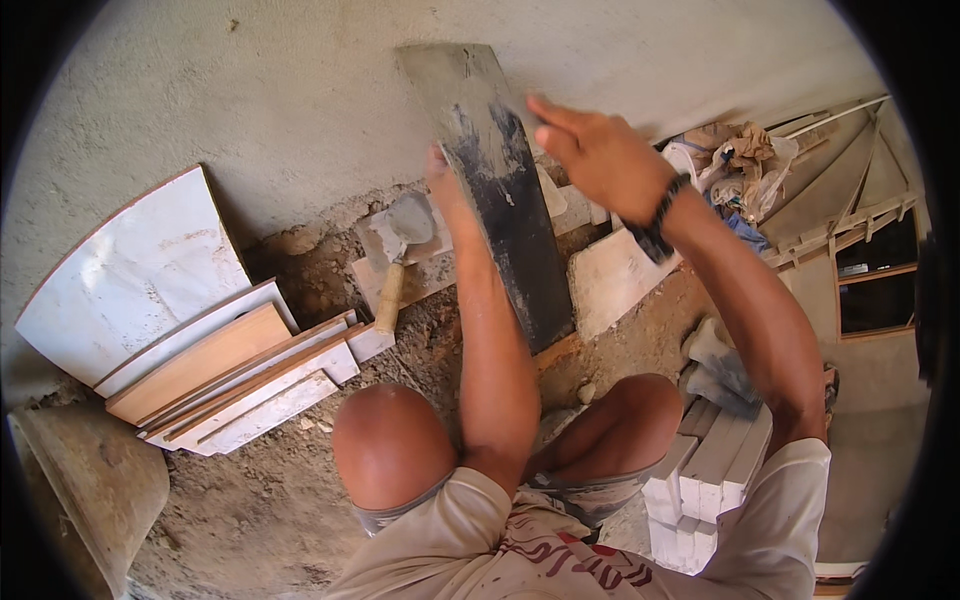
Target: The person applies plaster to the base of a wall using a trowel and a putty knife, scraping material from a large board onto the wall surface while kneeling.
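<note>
A long dark slab (515, 215), its upper part smeared with grey mortar, stands tilted in front of me near the plastered wall (330, 110). My left hand (440, 178) grips its left edge, with most of the fingers hidden behind it. My right hand (605, 160) is raised just off the slab's right edge, fingers stretched out and slightly blurred, holding nothing. A dark band circles that wrist. Left of my left forearm, a trowel (408, 222) with a wooden handle rests on a pale tile piece. Another pale tile piece (615, 275) lies right of the slab.
Several cut tiles (240, 360) and a large white one (135, 275) lean at the left. A grey bucket-like container (100, 490) stands lower left. White blocks (705, 465) are stacked by my right knee. Crumpled bags (740, 165) lie farther right, beside a wooden frame (850, 235).
</note>
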`<state>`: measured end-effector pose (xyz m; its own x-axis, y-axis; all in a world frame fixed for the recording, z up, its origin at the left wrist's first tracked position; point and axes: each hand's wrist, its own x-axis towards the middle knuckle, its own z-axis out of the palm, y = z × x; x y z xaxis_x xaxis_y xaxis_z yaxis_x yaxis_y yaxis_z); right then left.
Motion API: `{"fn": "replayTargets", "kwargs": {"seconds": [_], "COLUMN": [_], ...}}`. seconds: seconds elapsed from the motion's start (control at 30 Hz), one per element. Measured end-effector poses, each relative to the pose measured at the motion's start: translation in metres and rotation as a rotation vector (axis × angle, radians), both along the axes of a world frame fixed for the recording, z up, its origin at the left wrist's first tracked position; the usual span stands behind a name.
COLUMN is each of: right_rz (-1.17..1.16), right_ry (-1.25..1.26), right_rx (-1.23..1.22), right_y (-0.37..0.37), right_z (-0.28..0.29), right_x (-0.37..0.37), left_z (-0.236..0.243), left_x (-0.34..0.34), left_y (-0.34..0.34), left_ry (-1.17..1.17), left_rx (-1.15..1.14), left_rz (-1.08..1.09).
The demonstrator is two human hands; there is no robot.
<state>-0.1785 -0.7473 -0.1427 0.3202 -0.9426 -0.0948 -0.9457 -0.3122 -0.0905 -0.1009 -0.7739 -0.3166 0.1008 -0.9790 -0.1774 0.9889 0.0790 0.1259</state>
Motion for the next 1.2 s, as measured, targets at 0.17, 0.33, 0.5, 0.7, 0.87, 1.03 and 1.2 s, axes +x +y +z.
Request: {"fn": "replayTargets", "kwargs": {"seconds": [0.17,0.33,0.5,0.7,0.87,1.03,1.2], "right_rz": [0.033,0.089,0.032,0.097,-0.023,-0.065,0.078], "right_ry": [0.056,0.108,0.164,0.121,0.142,0.120,0.194], "right_rx": [-0.146,-0.117,-0.048,-0.126,-0.068,-0.210,-0.113], "right_y": [-0.015,0.002,0.000,0.008,0.011,-0.029,0.009], "right_z": [-0.001,-0.005,0.009,0.001,0.003,-0.006,-0.003], "right_x": [0.010,0.005,0.011,0.004,0.019,0.035,0.007], "left_z": [0.006,0.010,-0.002,-0.005,0.007,0.013,-0.012], "left_x": [-0.009,0.005,-0.006,-0.012,-0.003,-0.013,-0.002], "left_y": [0.002,0.003,0.002,-0.009,0.004,0.001,-0.009], "left_ry": [0.070,0.088,-0.018,0.122,0.045,0.102,-0.090], "left_rx": [0.020,0.000,-0.019,-0.061,-0.042,-0.098,-0.017], "left_rz": [-0.042,-0.038,-0.096,-0.007,-0.024,-0.008,-0.014]}}
